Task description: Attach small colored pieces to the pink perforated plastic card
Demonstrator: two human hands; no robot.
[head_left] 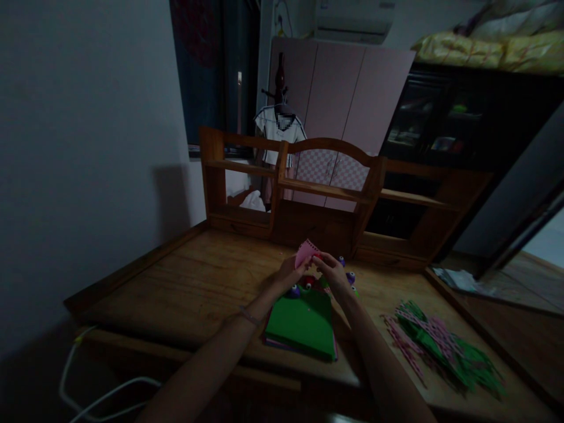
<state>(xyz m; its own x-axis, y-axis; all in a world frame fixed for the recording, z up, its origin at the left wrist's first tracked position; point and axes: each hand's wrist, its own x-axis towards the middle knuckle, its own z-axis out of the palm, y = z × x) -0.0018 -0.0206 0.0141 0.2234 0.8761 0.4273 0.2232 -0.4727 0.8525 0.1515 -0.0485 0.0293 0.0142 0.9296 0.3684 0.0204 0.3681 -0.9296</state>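
Observation:
Above the desk, my left hand (291,271) grips a pink sheet (305,252), whose upper edge carries a row of small notches or holes. My right hand (331,271) is closed at the sheet's right side around a small red craft punch (318,256), mostly covered by the fingers. Below both hands lies a stack of coloured sheets (301,322), green on top. Along its far edge sit a purple punch (294,291) and a red punch (309,282), each with a white round spot.
More purple punches (350,277) stand behind my right wrist. A pile of green and pink cut strips (440,341) lies on the right of the wooden desk (185,282). A wooden shelf unit (326,189) runs along the back, and a white cable (66,376) hangs at the left front.

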